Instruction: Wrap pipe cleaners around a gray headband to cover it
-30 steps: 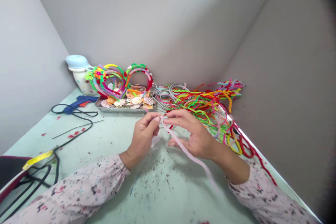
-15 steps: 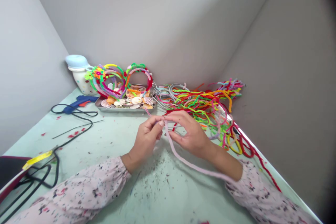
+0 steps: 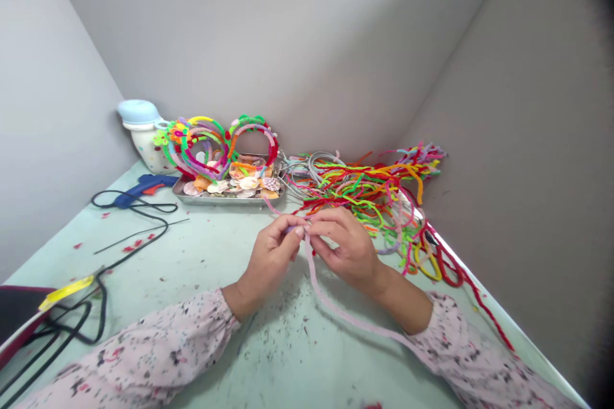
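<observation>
Pinched together, the thumb and forefinger of the left hand are clamped on a pale pink fuzzy stem near the centre of the frame. Beside them, the same stem is gripped by the fingertips of the right hand. Its long tail is draped toward the lower right, up to the right sleeve. Beyond the hands, shells are held in a metal tray, with colourful headbands propped above. Multicoloured fuzzy stems are heaped right of centre; a blue glue gun is laid at left.
</observation>
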A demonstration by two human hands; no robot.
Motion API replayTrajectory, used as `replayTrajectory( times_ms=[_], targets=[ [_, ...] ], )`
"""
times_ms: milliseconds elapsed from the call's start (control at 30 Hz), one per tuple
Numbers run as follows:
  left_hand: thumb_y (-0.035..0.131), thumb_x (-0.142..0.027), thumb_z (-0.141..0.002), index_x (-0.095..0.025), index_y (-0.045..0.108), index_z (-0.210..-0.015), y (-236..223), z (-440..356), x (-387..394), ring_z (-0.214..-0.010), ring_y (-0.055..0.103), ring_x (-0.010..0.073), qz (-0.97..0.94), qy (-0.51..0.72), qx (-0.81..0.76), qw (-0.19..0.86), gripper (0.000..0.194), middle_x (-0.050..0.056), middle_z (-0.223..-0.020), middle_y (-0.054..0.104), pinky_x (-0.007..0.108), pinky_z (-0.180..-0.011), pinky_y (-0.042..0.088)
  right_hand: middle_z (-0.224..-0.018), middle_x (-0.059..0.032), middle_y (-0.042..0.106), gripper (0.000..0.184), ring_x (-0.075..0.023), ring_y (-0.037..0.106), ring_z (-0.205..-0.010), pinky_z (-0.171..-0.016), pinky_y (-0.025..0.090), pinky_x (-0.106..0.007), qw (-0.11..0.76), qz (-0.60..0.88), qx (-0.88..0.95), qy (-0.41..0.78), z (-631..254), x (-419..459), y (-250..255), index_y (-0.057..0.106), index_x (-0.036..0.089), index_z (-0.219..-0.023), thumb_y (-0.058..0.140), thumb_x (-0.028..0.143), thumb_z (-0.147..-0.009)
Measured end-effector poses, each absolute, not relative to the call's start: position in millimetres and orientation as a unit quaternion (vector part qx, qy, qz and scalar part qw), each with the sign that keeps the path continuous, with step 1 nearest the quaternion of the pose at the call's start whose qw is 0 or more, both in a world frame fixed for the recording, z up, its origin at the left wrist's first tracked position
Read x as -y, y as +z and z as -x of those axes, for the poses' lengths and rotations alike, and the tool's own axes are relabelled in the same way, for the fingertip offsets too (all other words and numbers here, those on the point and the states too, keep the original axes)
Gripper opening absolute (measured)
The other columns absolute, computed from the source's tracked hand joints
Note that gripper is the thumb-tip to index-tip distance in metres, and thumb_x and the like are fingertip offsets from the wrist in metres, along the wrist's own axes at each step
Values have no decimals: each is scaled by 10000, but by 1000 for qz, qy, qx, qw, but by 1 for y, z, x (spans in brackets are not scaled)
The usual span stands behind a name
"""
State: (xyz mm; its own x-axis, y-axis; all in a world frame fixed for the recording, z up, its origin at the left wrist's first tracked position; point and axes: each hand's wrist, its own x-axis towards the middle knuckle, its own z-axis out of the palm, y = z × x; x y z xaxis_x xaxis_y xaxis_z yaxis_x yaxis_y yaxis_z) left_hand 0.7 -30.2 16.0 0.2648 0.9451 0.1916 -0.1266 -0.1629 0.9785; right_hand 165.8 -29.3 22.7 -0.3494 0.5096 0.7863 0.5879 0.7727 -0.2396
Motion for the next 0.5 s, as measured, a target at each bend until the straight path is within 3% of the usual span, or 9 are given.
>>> replayTrajectory(
  times_ms=[500],
  targets=[
    [548,-341,-866,-159,604,-920,15,0,29,-530,389,84,-603,491,-362,514,197,-45,-595,446,203,-503,310,-952,-38,668,132,-177,611,-872,-770,496,-346,462,330,820,-78,-167,32,22,679,257,-892,602,160,-845]
  ],
)
